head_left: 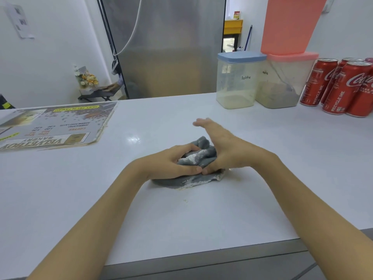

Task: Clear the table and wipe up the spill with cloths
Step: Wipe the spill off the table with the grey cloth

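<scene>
Both hands point(201, 158) bunch grey cloth point(193, 158) near "latte" canister point(238, 81).

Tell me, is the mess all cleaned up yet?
Almost. Most of the white powder is already bunched inside the grey cloth. The left hand grips the cloth while the right hand rests open against it. Still left: a few crumbs on the counter, just in front of the cloth.

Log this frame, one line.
wipe | left hand grips grey cloth | right hand open against it | powder on cloth | crumbs remain
</scene>
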Available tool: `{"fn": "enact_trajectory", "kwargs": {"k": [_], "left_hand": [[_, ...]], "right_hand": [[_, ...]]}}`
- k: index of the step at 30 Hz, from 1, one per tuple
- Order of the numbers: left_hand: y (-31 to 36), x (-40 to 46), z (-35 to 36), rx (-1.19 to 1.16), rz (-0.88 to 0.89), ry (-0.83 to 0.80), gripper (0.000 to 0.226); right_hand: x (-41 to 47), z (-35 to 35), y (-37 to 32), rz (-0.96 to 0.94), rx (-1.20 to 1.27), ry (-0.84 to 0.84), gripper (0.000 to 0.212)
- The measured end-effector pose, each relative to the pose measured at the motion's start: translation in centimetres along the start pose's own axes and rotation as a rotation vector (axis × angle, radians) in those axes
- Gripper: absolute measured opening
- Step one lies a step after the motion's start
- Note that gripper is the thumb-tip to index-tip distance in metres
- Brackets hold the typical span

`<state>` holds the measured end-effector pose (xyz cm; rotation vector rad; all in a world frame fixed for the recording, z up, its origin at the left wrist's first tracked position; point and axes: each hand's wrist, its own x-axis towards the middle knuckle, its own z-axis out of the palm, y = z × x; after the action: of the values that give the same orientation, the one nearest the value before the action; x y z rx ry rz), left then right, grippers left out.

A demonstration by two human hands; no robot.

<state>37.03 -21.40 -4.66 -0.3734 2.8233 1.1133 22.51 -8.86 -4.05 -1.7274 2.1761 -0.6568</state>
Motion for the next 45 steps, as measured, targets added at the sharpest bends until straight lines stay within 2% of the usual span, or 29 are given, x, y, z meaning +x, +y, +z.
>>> {"fn": "enact_trajectory", "kwargs": {"k": [2,4,8,12,15,18,25,29,33,37,39,40,43,45], "left_hand": [[-0.3,-0.6,0.0,-0.010,-0.005,-0.008,0.037],[-0.6,-0.9,0.0,-0.023,-0.003,0.006,0.037],[-0.9,-0.9,0.4,-0.080,0.069,0.136,0.041],[-0.8,-1.5,0.6,-0.151,0.112,0.250,0.056],[-0.3,-2.8,0.2,-0.138,0.041,0.158,0.076],[0.3,-3.9,0.2,0.047,0.015,0.051,0.089],[1.0,-5.4,0.3,0.184,-0.053,0.114,0.078],[1.5,-5.8,1.7,0.222,-0.073,0.205,0.076],[1.5,-5.3,2.7,0.186,-0.149,0.353,0.076],[1.4,-4.5,2.9,0.219,-0.246,0.489,0.067],[1.5,-4.1,2.7,0.228,-0.272,0.538,0.068],[1.5,-3.9,2.6,0.214,-0.278,0.557,0.068],[1.7,-3.7,2.7,0.148,-0.277,0.596,0.065],[1.7,-3.7,3.2,0.150,-0.267,0.615,0.063]], "right_hand": [[0.4,0.4,-0.2,0.030,0.153,-0.175,0.105],[0.6,0.9,-0.3,0.065,0.215,-0.252,0.094],[0.5,1.2,-0.2,0.102,0.264,-0.186,0.074],[-0.6,1.5,-0.1,0.105,0.261,-0.124,0.056],[-1.4,1.7,-0.1,0.110,0.204,-0.071,0.062],[-2.0,1.9,-0.4,0.091,0.177,-0.019,0.056],[-3.2,2.7,-1.7,0.080,0.161,0.149,0.039],[-4.1,3.7,-2.5,0.066,0.194,0.226,0.039],[-5.5,3.1,-2.7,0.092,0.201,0.078,0.037],[-6.8,1.7,-2.6,0.095,0.357,-0.190,0.054],[-6.9,1.5,-2.5,0.087,0.443,-0.238,0.060],[-6.9,1.5,-2.4,0.079,0.478,-0.235,0.056],[-6.6,2.0,-2.4,0.092,0.540,-0.116,0.035],[-6.2,2.9,-2.7,0.125,0.410,0.061,0.026]]}}
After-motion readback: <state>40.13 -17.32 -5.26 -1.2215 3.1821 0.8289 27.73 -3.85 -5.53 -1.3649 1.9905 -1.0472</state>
